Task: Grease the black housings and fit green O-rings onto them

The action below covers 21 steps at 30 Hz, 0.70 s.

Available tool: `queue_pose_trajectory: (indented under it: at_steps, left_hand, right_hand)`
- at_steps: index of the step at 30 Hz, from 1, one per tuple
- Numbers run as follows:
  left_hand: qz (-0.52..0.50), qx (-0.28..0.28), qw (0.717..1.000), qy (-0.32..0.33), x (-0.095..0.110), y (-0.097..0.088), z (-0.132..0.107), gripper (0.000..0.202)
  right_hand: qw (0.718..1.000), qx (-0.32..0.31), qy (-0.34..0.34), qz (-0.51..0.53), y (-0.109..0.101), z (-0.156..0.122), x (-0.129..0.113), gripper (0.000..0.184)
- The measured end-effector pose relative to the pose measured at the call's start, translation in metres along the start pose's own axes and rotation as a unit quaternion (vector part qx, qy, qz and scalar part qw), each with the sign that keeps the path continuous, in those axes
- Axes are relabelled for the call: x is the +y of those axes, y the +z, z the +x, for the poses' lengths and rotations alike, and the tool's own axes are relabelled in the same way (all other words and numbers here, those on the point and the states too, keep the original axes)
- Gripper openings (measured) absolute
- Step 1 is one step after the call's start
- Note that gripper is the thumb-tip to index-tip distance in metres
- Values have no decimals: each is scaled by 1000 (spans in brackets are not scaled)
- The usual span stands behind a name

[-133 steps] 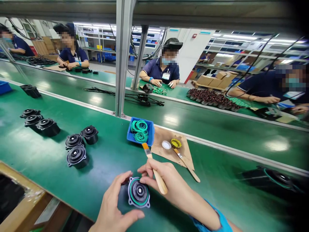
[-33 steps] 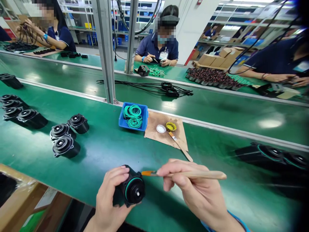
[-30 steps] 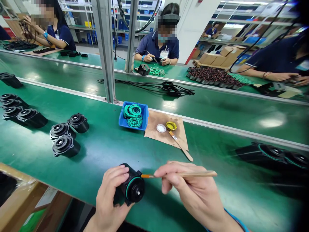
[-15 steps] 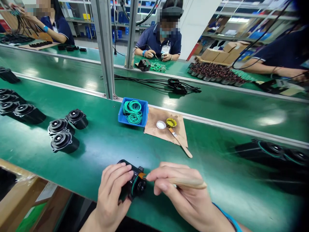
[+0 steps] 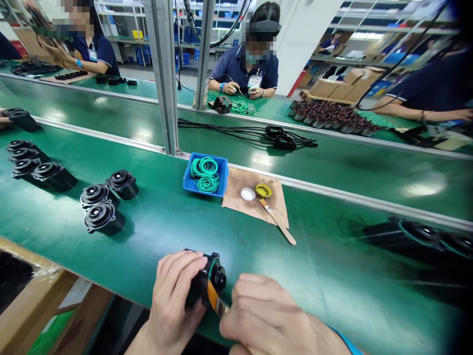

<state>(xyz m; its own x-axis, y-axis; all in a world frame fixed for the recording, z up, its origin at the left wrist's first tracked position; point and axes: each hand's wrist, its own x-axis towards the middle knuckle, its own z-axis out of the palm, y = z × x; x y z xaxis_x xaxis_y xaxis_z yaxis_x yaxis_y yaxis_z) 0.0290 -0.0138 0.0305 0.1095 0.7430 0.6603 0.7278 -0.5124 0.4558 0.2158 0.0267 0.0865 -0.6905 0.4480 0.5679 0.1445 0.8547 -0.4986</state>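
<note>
My left hand (image 5: 175,291) is wrapped round a black cylindrical housing (image 5: 220,277) that lies tilted on the green table. A green rubber ring (image 5: 212,267) circles its stepped end. In my right hand (image 5: 269,313) is a flat brush (image 5: 213,296), its orange-brown bristles against the lower side of the housing near the ring. My right hand hides most of the handle. Farther back, a second brush (image 5: 278,223) with a wooden handle rests partly on a stained cardboard sheet (image 5: 236,180), beside a yellow tub (image 5: 263,190) and a white lid (image 5: 248,194).
A blue bin (image 5: 187,183) holds green rings. Several black housings (image 5: 104,218) stand at left; ringed housings (image 5: 414,234) lie at right. A metal post (image 5: 164,88) rises behind the table. Black cables (image 5: 240,129) lie beyond the rail. Co-workers (image 5: 244,69) sit opposite.
My right hand has moved down and turned, carrying the bristles from the housing's upper edge to its lower side. My left hand keeps hold of the housing. The view has shifted slightly.
</note>
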Motion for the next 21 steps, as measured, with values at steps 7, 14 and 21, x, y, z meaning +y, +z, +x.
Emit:
queue_pose_trajectory:
  at_steps: [7,14,21]
  left_hand:
    - [-31,17,998,-47,-3,2,0,39]
    - [-105,14,982,-155,-4,3,1,54]
    - [-254,-6,921,-296,-8,2,-4,66]
  right_hand:
    - [987,-73,-85,-116,-6,3,-2,57]
    - [988,-91,-103,-71,-17,8,13,50]
    - [998,-49,-31,23,-35,12,21,45]
